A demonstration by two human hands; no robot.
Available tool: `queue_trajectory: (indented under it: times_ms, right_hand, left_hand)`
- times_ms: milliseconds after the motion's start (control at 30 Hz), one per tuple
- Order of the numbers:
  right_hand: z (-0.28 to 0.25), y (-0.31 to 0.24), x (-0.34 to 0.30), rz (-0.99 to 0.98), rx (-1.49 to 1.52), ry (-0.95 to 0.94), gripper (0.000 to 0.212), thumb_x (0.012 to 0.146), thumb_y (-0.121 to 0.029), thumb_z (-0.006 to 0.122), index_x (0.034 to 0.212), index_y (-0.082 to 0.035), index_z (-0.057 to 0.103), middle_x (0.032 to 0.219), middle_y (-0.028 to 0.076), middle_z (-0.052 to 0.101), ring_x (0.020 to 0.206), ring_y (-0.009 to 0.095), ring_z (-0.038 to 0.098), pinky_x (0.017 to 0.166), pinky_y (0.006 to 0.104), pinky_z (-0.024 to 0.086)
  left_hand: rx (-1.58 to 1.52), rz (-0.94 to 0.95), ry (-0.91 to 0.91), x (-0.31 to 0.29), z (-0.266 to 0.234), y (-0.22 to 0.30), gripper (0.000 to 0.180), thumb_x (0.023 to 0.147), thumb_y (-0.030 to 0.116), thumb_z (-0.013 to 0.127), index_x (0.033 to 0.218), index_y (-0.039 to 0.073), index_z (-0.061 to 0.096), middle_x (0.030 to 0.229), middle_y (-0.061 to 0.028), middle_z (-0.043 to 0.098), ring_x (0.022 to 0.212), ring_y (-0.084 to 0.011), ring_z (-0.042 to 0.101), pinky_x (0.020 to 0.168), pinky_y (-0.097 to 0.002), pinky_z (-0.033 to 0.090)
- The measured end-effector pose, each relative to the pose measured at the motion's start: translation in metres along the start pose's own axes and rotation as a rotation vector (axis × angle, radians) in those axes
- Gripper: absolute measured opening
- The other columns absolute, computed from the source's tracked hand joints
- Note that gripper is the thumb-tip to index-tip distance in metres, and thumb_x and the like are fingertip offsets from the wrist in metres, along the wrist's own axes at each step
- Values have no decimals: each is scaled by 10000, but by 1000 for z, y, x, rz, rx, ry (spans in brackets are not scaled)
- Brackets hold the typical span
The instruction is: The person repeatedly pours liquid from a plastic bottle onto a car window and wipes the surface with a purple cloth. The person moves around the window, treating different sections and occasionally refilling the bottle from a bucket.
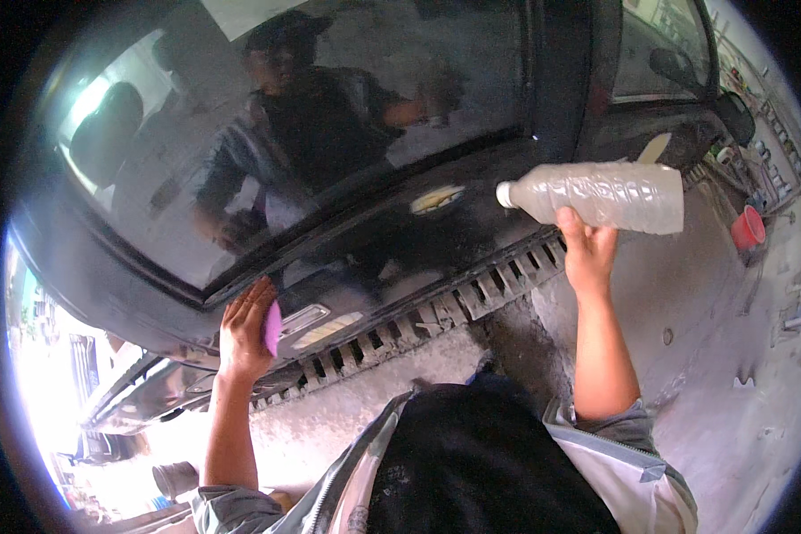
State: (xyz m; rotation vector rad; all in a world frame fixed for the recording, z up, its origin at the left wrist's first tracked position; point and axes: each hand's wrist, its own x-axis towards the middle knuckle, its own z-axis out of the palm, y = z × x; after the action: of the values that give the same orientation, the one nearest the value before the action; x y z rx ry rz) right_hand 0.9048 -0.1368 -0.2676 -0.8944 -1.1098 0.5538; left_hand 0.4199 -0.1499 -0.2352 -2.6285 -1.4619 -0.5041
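Note:
My left hand (243, 334) is closed on a thin pink-purple pad (272, 329), close against the dark car door (392, 240) below the window. Just right of it are the door handle (301, 319) and a pale filler patch (327, 330). In my right hand (589, 254) is a clear ribbed plastic bottle (610, 196), lying on its side with its white cap toward the left. Cloudy fluid or haze shows inside; I cannot tell which. Another yellowish patch (437, 199) marks the door between my hands.
The dark car window (329, 116) reflects a person. A slotted drain grate (436, 313) runs along the concrete floor (392, 369) beneath the car. At the right stand a red bucket (748, 228) and shelves with several small containers (779, 160). A grey bucket (175, 479) lies at lower left.

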Motion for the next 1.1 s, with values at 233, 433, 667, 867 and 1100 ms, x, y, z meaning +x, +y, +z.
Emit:
queue_trajectory:
  times_ms: [233,433,667,867,1100]
  right_hand:
    - [45,-16,-62,-16,-165,-180,748,902,-196,738,1472,17,304,1346,180,545,1237,257,547,1061,405,438]
    - [88,-9,-110,56,116,-382,949,843,-192,784,1545,-27,166,1463,168,486,1275,313,543,1082,439,446]
    - [104,-42,-95,-521,-534,-546,880,791,-118,753,1513,-5,263,1344,227,588,1017,372,689,849,425,570]
    - [72,-16,-89,-573,-577,-586,773,800,-107,696,1483,5,352,1298,229,618,1025,368,684,853,415,557]
    - [54,15,-107,-42,-54,-753,999,825,-128,797,1570,-42,137,1503,162,437,1345,260,480,1102,408,424]
  left_hand:
    - [-1599,-957,492,-43,38,19,216,896,84,656,1074,-37,667,1041,-102,689,945,-232,686,866,-371,567]
    - [-1824,-985,348,-32,57,62,202,917,73,671,1094,-9,621,1019,-117,693,945,-243,682,807,-383,556]
    - [-1849,-915,300,-23,72,97,207,950,139,664,1123,34,622,1032,-66,694,924,-200,670,782,-354,517]
    - [-1868,-1014,345,-13,85,136,174,978,164,611,1107,49,604,1019,-108,694,875,-251,700,762,-393,588]
    - [-1786,-1221,575,-19,83,179,145,942,35,634,1081,39,590,1001,-92,668,879,-232,688,742,-358,611]
